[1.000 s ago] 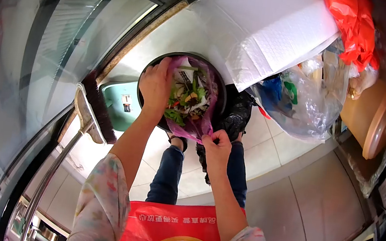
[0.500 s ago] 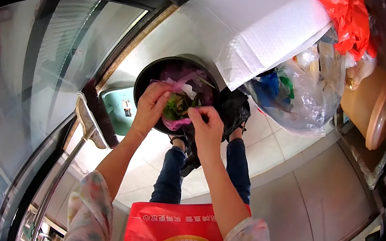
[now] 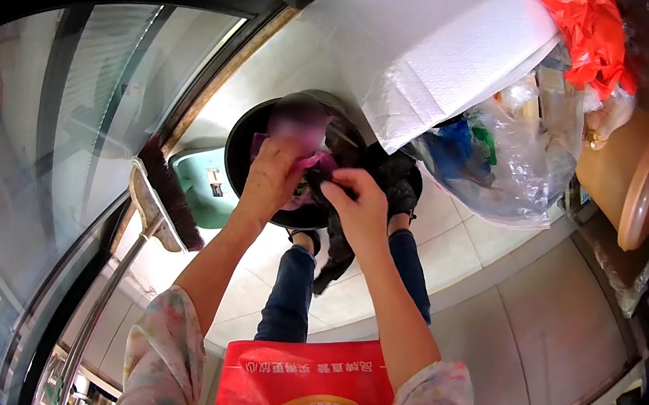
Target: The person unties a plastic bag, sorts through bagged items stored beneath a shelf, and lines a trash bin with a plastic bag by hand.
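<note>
A dark round bin (image 3: 238, 160) stands on the floor between the glass door and my feet. Pink plastic bag film (image 3: 322, 159) lies inside it, and a purple patch above my fingers is blurred. Over the bin, my left hand (image 3: 275, 170) is closed on the pink bag, its fingertips partly hidden. My right hand (image 3: 359, 204) is to the right, thumb and finger pinching the edge of a black plastic bag (image 3: 338, 247). That bag hangs over the bin's near right side and down between my legs.
A teal dustpan (image 3: 197, 183) and a broom (image 3: 147, 208) stand left of the bin, beside the glass door (image 3: 98, 115). White padded sheeting (image 3: 435, 45), a clear bag (image 3: 524, 184), a red bag (image 3: 588, 40) and an orange-brown basin (image 3: 627, 177) are at right.
My left hand has moved right and lower over the bin, while my right hand has shifted slightly right. The green leaves seen between my hands are out of sight, and black plastic shows at my right fingertips.
</note>
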The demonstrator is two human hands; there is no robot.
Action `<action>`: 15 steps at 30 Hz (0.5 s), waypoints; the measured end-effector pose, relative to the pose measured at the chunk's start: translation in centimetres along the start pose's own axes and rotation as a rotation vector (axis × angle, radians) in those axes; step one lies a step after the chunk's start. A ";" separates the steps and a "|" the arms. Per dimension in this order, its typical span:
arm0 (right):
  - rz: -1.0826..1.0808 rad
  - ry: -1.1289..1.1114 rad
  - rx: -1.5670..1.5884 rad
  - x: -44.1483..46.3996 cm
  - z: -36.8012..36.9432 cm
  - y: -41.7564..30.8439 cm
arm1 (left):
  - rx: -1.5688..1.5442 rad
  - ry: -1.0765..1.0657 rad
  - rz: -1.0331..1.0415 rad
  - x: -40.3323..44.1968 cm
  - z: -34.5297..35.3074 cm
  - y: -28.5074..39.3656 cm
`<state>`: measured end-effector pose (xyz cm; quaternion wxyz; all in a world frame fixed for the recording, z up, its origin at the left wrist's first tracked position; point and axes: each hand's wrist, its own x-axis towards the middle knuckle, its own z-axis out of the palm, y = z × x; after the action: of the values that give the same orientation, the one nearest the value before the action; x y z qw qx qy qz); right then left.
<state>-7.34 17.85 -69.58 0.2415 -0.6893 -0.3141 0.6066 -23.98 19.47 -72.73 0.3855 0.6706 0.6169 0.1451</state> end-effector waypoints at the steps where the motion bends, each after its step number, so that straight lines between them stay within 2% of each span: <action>1: 0.000 -0.006 0.010 -0.5 -0.9 0.9 | -0.003 0.007 -0.009 0.2 0.0 0.3; 4: 0.079 -0.037 -0.259 -3.4 -4.3 0.9 | 0.013 0.016 0.100 0.8 -0.6 0.2; 6: 0.062 -0.065 -0.523 -4.6 -5.9 0.4 | -0.027 0.024 0.011 1.1 -0.8 -0.7; 7: 0.149 -0.128 -0.582 -5.2 -6.7 0.1 | -0.047 0.027 -0.034 1.1 -0.8 -0.9; 8: 0.190 -0.168 -0.631 -5.8 -7.2 -0.2 | -0.100 0.017 -0.204 0.9 -0.7 -1.0; 9: 0.236 -0.208 -0.680 -6.6 -7.6 -0.5 | -0.140 0.068 -0.249 1.2 -0.7 -0.3; 11: 0.123 -0.195 -0.691 -8.5 -8.4 1.0 | -0.221 0.174 -0.339 1.8 -0.5 0.9; 12: 0.060 -0.189 -0.698 -9.3 -8.8 1.4 | -0.162 0.158 -0.276 1.5 -0.2 0.6; 14: 0.175 -0.175 -0.636 -10.4 -9.2 1.1 | -0.046 0.132 -0.144 0.6 0.4 -0.1; 15: 0.231 -0.164 -0.603 -10.7 -9.4 0.9 | -0.104 0.124 -0.191 0.3 0.1 0.8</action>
<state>1.35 9.90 -61.54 -0.0696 -0.7095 -0.4177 0.5633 -23.26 19.80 -72.30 0.3927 0.5777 0.6924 0.1807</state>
